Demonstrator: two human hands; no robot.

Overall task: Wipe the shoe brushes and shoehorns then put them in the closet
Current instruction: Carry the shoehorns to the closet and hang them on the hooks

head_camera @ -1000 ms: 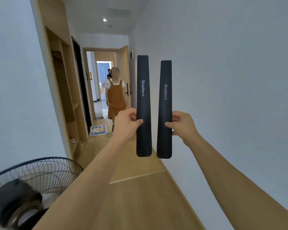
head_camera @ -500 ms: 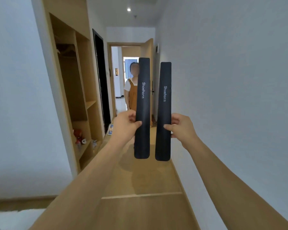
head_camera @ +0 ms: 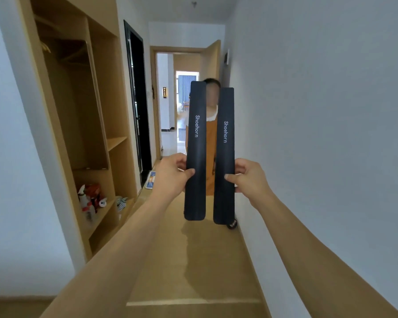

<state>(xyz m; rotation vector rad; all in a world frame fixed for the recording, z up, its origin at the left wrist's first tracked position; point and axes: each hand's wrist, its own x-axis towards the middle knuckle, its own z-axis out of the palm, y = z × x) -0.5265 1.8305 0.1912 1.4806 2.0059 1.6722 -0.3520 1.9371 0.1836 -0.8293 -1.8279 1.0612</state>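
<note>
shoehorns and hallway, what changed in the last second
The wearer walked up the hallway: the fan has left view, the open closet on the left is nearer, and the person in the orange dress is closer. The left hand and right hand still each grip an upright shoehorn, left shoehorn, right shoehorn.

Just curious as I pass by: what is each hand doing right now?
Left hand: pinching the left shoehorn, held upright.
Right hand: pinching the right shoehorn, also upright.
</note>
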